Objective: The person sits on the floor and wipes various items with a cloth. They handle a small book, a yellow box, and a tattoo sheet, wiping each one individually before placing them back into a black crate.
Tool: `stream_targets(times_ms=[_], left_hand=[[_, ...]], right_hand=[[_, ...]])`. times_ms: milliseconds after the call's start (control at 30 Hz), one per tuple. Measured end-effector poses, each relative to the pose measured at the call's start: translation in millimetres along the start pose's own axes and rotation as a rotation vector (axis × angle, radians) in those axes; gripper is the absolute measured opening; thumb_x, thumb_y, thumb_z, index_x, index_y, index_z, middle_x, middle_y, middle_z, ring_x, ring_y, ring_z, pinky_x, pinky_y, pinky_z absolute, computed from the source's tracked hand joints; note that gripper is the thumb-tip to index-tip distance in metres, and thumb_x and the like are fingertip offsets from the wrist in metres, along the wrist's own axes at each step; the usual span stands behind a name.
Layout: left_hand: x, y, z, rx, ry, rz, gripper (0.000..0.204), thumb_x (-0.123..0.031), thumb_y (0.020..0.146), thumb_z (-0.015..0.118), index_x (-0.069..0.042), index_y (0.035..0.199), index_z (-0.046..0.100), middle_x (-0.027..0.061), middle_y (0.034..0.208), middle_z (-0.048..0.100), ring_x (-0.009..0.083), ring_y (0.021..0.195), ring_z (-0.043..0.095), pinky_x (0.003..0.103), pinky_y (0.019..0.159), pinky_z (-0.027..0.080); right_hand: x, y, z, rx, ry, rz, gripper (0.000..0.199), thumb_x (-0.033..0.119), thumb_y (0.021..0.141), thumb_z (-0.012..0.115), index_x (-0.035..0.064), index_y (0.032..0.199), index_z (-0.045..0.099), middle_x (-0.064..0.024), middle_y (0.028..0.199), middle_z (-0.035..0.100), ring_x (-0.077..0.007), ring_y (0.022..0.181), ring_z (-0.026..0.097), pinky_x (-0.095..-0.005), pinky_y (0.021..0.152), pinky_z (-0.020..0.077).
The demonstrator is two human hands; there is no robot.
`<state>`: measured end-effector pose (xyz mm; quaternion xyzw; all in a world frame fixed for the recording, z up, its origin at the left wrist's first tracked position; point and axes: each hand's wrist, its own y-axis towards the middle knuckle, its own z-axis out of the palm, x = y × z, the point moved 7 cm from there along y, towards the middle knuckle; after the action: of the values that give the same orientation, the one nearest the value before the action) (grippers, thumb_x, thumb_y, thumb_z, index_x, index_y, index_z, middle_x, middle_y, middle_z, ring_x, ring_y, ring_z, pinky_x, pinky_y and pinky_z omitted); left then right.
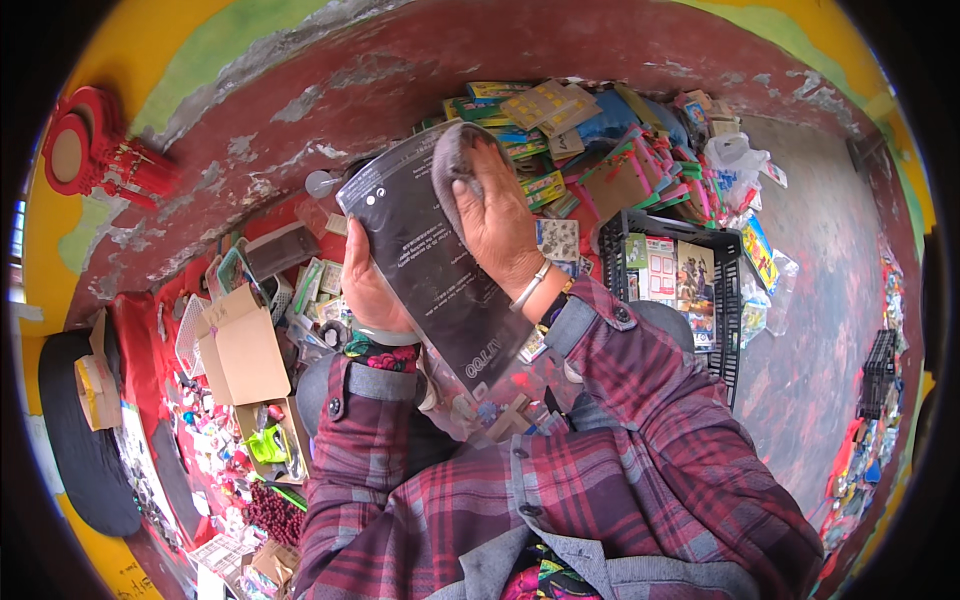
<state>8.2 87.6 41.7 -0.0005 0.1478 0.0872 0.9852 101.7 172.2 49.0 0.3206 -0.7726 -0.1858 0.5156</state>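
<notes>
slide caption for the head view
Left hand grips a flat black plastic packet while the right hand holds a grey cloth against it.

Your L hand [372, 285] grips blk packet [430, 290] along its L edge; R hand [497, 215] curls over its upper R.

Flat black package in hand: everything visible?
The flat, rectangular, glossy black plastic-looking package carries lines of pale print, with a translucent-looking strip along its far edge. It slants ahead of the red-and-grey plaid jacket. The bare left hand grips its left edge; the bare right hand holds a soft grey cloth against its upper right.
</notes>
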Motion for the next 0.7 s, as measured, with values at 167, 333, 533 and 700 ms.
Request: stream_targets(times_ms=[167,333,533,700], left_hand=[[-15,1,-18,-0.086,-0.032,0.09,0.054,-0.043,0.095,0.036,-0.002,0.131,0.042,0.0164,0.132,0.047,0.0317,0.119,0.047,0.045,0.103,0.035],[-28,0,-43,-0.18,0.153,0.076,0.051,-0.045,0.093,0.04,-0.003,0.118,0.053,0.0158,0.106,0.063,0.0299,0.091,0.063,0.041,0.085,0.05],[-8,1,-16,-0.092,-0.03,0.05,0.051,-0.039,0.096,0.035,-0.003,0.131,0.042,0.0165,0.132,0.047,0.0313,0.12,0.047,0.046,0.103,0.034],[-19,0,-11,-0.033,0.026,0.016,0.052,-0.041,0.095,0.037,-0.003,0.129,0.043,0.0158,0.127,0.051,0.0314,0.112,0.053,0.046,0.097,0.041]], right_hand=[[39,-37,13,0.148,-0.005,-0.125,0.046,0.024,0.089,0.052,0.0042,0.129,0.044,-0.0205,0.137,0.038,-0.0351,0.13,0.033,-0.0476,0.106,0.0235],[83,-64,20,0.412,0.054,-0.333,0.049,0.033,0.087,0.055,0.0106,0.13,0.046,-0.017,0.137,0.039,-0.0332,0.131,0.032,-0.0506,0.107,0.0204],[29,-14,5,0.077,-0.146,-0.209,0.046,0.035,0.087,0.055,0.0082,0.124,0.05,-0.0184,0.132,0.044,-0.0355,0.126,0.038,-0.0491,0.103,0.0257],[-26,-3,0,0.061,0.202,0.326,0.043,0.027,0.091,0.053,-0.0026,0.121,0.047,-0.0198,0.112,0.058,-0.0324,0.101,0.058,-0.034,0.085,0.0449]])
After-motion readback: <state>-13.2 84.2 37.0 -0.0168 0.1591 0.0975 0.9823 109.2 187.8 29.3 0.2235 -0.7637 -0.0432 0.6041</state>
